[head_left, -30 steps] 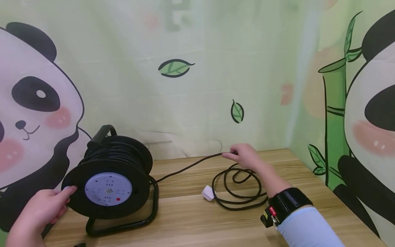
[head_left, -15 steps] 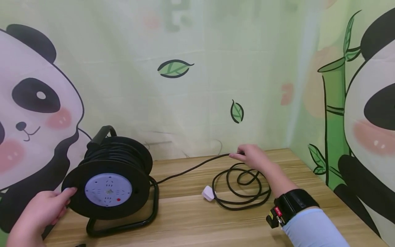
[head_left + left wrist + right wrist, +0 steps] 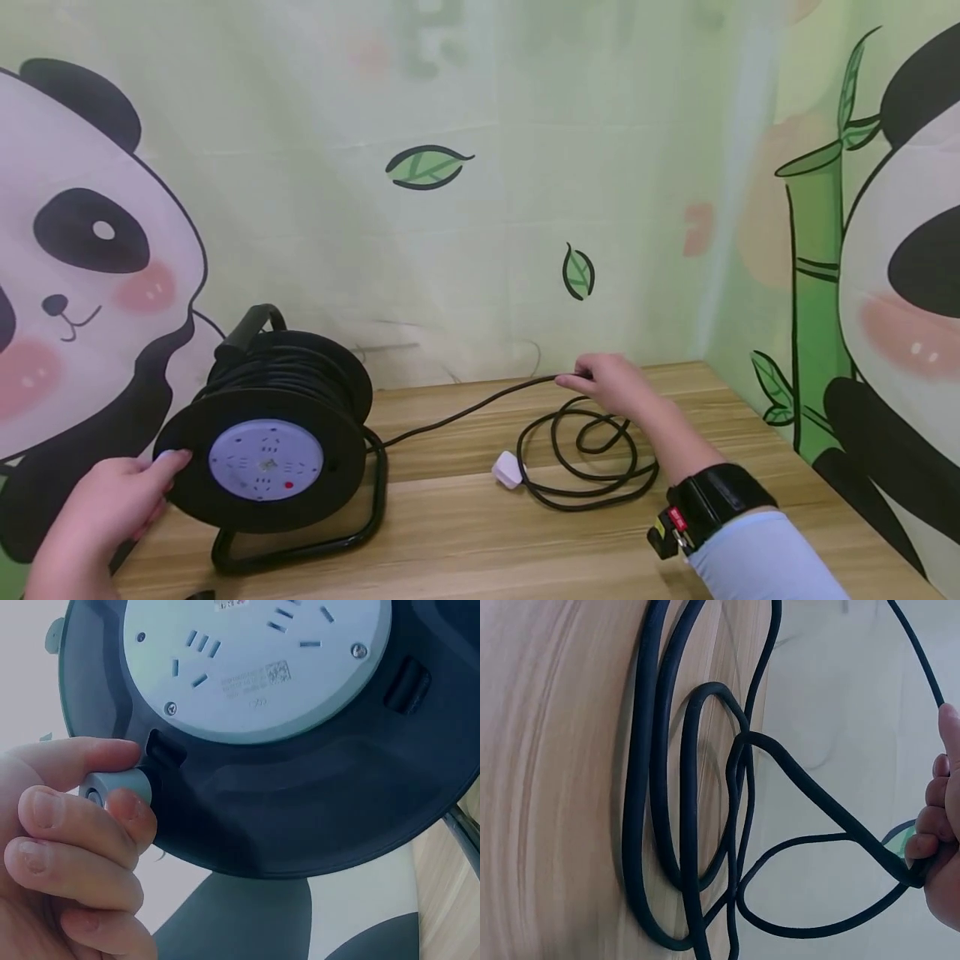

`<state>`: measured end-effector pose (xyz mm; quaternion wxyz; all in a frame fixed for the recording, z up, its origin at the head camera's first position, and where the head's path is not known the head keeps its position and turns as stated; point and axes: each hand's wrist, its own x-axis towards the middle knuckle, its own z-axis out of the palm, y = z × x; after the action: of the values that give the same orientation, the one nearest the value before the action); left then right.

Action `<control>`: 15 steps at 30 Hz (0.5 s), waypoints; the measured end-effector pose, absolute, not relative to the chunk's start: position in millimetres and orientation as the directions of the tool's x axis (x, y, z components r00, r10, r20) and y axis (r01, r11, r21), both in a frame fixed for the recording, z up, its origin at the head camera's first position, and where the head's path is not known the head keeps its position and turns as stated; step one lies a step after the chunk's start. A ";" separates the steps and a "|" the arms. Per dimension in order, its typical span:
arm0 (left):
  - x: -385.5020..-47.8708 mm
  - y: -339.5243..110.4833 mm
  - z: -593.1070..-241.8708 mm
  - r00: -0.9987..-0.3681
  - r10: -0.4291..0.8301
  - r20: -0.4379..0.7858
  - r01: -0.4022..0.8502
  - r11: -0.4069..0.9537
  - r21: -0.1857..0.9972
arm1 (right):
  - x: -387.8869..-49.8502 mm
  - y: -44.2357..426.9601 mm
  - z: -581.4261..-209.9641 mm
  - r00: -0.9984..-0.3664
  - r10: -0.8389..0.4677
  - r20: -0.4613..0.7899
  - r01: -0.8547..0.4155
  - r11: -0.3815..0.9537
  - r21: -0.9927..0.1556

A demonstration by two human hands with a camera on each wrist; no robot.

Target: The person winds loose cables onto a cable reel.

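A black cable reel point(image 3: 262, 405) stands on its tube frame at the left, its round pale socket panel point(image 3: 266, 460) facing me. At the reel's left rim, my left hand point(image 3: 112, 508) pinches a grey knob point(image 3: 118, 784) between thumb and fingers, as the left wrist view shows. Off to the right, my right hand point(image 3: 611, 385) holds the black cable point(image 3: 817, 793) raised above the table. The cable runs taut-looking from the reel to that hand. Below the hand, the rest lies in loose loops ending at a white plug point(image 3: 507, 470).
The light wood table point(image 3: 442, 533) meets a printed fabric backdrop point(image 3: 487, 250) behind and on the right. A small dark object point(image 3: 201, 595) shows at the bottom edge, mostly cut off. The reel's carrying handle point(image 3: 247, 333) sticks up at its top.
My right hand has shifted slightly right with the cable, and the loops below have spread a little to the right. My left hand stays at the knob; the reel looks unmoved.
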<state>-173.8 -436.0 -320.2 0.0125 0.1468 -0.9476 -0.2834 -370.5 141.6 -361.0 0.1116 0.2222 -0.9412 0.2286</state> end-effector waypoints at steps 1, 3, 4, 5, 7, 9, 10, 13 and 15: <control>-173.7 -434.6 -318.9 -0.955 -0.291 -0.051 -0.272 0.800 0.535 | -369.3 140.4 -360.5 -0.876 -0.368 0.310 -0.470 0.796 -0.382; -173.5 -431.8 -316.6 -0.955 -0.295 -0.023 -0.262 0.808 0.528 | -367.4 137.6 -359.4 -0.872 -0.377 0.314 -0.479 0.790 -0.382; -173.5 -430.4 -315.7 -0.954 -0.299 -0.011 -0.261 0.813 0.521 | -366.6 136.0 -358.8 -0.869 -0.381 0.316 -0.484 0.787 -0.382; -173.5 -428.9 -315.1 -0.951 -0.309 0.002 -0.263 0.814 0.518 | -366.3 134.6 -358.5 -0.864 -0.387 0.321 -0.491 0.785 -0.377; -173.9 -425.4 -314.6 -0.943 -0.331 0.035 -0.268 0.817 0.511 | -365.8 131.4 -357.7 -0.856 -0.397 0.332 -0.505 0.782 -0.365; -174.8 -422.0 -313.8 -0.935 -0.346 0.077 -0.262 0.822 0.506 | -366.1 127.9 -357.7 -0.848 -0.407 0.338 -0.515 0.784 -0.347; -175.1 -420.2 -313.5 -0.931 -0.354 0.092 -0.263 0.822 0.505 | -366.2 126.1 -357.8 -0.846 -0.412 0.337 -0.517 0.788 -0.335; -175.1 -415.7 -311.6 -0.923 -0.360 0.134 -0.247 0.824 0.510 | -365.6 120.0 -357.9 -0.845 -0.425 0.324 -0.518 0.799 -0.305; -174.0 -413.7 -309.9 -0.920 -0.362 0.148 -0.238 0.820 0.521 | -364.2 115.2 -357.2 -0.848 -0.428 0.311 -0.515 0.804 -0.298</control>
<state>-174.0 -413.7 -309.9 0.1210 0.1586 -0.9462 -0.2549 -364.2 115.2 -357.2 0.1150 0.2502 -0.9427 0.1885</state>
